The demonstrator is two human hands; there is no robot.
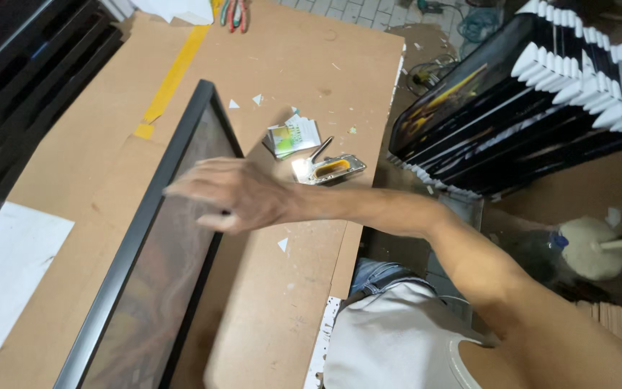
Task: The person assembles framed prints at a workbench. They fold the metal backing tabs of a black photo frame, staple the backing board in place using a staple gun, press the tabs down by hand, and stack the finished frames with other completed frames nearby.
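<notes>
Here the right hand (235, 194) lies blurred over the black picture frame (154, 245) on the table (289, 302), fingers (185, 189) spread loosely, holding nothing, seemingly steadying it.

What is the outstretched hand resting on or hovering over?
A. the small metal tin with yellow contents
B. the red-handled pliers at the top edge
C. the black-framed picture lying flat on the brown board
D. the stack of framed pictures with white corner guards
C: the right hand is spread over the right edge of the black-framed picture, which lies flat on the brown board, apart from the other things.
</notes>
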